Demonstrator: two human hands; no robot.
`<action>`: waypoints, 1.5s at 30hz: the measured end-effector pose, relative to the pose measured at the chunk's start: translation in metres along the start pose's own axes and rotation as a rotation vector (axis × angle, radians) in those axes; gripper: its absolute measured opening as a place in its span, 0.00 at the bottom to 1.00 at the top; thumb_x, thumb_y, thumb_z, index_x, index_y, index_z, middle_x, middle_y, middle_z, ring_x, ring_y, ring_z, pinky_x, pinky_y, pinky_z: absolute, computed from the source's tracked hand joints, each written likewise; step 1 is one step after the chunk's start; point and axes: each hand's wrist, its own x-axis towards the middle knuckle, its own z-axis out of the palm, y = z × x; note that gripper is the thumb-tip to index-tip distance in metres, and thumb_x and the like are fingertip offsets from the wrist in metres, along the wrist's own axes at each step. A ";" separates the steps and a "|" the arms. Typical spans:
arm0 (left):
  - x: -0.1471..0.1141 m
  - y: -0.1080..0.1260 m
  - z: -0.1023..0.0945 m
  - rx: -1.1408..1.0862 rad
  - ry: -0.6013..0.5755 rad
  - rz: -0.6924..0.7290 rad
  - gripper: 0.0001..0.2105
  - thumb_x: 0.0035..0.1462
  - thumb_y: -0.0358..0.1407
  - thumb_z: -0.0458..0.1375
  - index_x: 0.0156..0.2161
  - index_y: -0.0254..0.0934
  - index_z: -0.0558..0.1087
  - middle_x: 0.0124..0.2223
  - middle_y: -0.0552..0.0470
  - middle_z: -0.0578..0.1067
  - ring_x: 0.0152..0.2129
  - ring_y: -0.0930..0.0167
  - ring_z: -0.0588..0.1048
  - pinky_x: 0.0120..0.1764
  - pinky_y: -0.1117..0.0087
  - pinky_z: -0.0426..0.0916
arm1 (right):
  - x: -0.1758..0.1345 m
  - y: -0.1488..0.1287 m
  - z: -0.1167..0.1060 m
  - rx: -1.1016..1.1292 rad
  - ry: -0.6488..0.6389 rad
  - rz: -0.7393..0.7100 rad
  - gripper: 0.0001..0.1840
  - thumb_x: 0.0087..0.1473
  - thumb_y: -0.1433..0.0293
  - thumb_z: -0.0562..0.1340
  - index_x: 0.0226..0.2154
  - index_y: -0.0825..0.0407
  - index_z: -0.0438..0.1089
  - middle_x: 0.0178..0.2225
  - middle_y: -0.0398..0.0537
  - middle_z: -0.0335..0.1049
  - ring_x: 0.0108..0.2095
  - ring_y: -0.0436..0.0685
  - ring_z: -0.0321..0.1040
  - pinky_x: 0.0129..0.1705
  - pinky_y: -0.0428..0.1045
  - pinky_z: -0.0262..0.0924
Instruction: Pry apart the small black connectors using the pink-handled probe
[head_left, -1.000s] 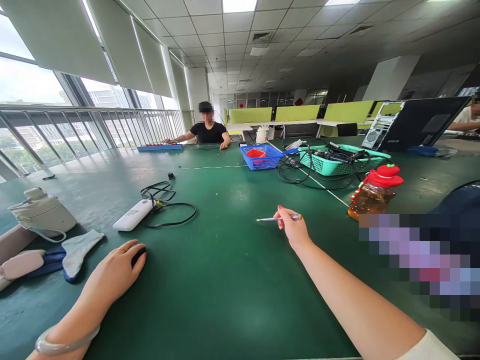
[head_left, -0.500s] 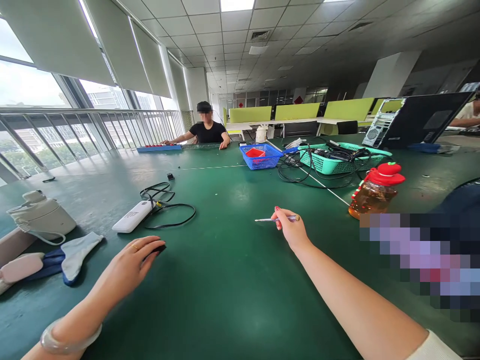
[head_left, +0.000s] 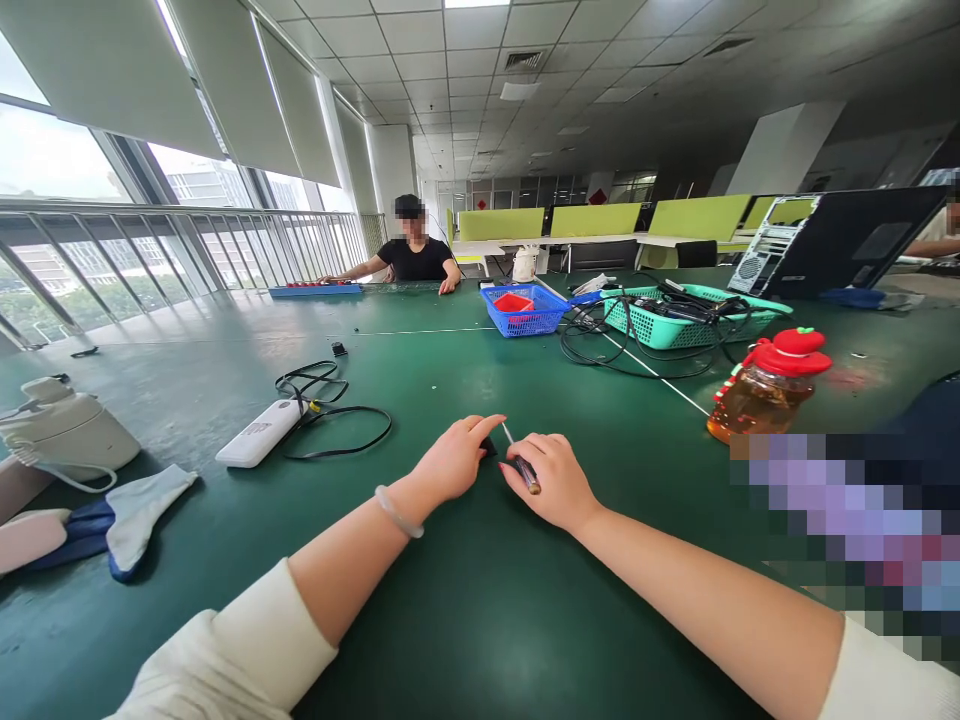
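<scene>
Near the middle of the green table point(head_left: 420, 620), my two hands are close together. My left hand point(head_left: 452, 458) is closed on a small black piece point(head_left: 489, 447), mostly hidden by my fingers; its kind I cannot make out. A screwdriver point(head_left: 529, 478) with a dark handle and a thin metal shaft is gripped in my right hand point(head_left: 561, 482). Its shaft points up and left, with the tip beside my left fingertips. Whether the tip touches the black piece I cannot tell.
Left of my hands lie a white power bank point(head_left: 259, 435) and a black cable point(head_left: 345, 455). A red-lidded bottle point(head_left: 765, 400) stands at the right. Farther back are a blue basket point(head_left: 525, 318) and a green basket point(head_left: 667, 330) of cables. Another person point(head_left: 416, 262) sits across the table.
My left hand has moved right with the black piece, to the middle of the table. My right hand has shifted slightly left and turned the screwdriver from level to slanting up and left.
</scene>
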 end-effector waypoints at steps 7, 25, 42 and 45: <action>0.013 -0.008 0.015 -0.157 0.012 -0.026 0.31 0.56 0.23 0.52 0.63 0.43 0.57 0.55 0.47 0.70 0.51 0.66 0.70 0.56 0.60 0.65 | 0.000 -0.001 -0.007 0.061 0.093 -0.022 0.12 0.60 0.67 0.57 0.26 0.51 0.66 0.25 0.43 0.67 0.28 0.52 0.64 0.43 0.52 0.51; 0.012 -0.024 0.018 -0.175 0.020 -0.259 0.23 0.53 0.35 0.63 0.55 0.40 0.69 0.46 0.48 0.77 0.47 0.62 0.72 0.52 0.61 0.67 | 0.000 0.002 -0.025 0.096 -0.125 -0.239 0.11 0.60 0.67 0.58 0.27 0.50 0.69 0.24 0.41 0.67 0.30 0.52 0.64 0.57 0.60 0.46; 0.013 -0.024 0.016 -0.179 -0.015 -0.275 0.20 0.53 0.35 0.62 0.52 0.43 0.73 0.47 0.50 0.78 0.49 0.64 0.71 0.53 0.62 0.67 | -0.001 0.002 -0.019 -0.016 -0.149 -0.299 0.08 0.58 0.70 0.61 0.27 0.49 0.70 0.26 0.41 0.67 0.32 0.53 0.65 0.59 0.62 0.45; 0.014 -0.024 0.015 -0.158 -0.020 -0.271 0.19 0.53 0.36 0.62 0.51 0.43 0.73 0.47 0.50 0.77 0.48 0.64 0.72 0.53 0.61 0.67 | -0.002 0.002 -0.019 -0.042 -0.171 -0.318 0.06 0.57 0.70 0.61 0.28 0.49 0.70 0.27 0.41 0.67 0.33 0.54 0.65 0.60 0.63 0.44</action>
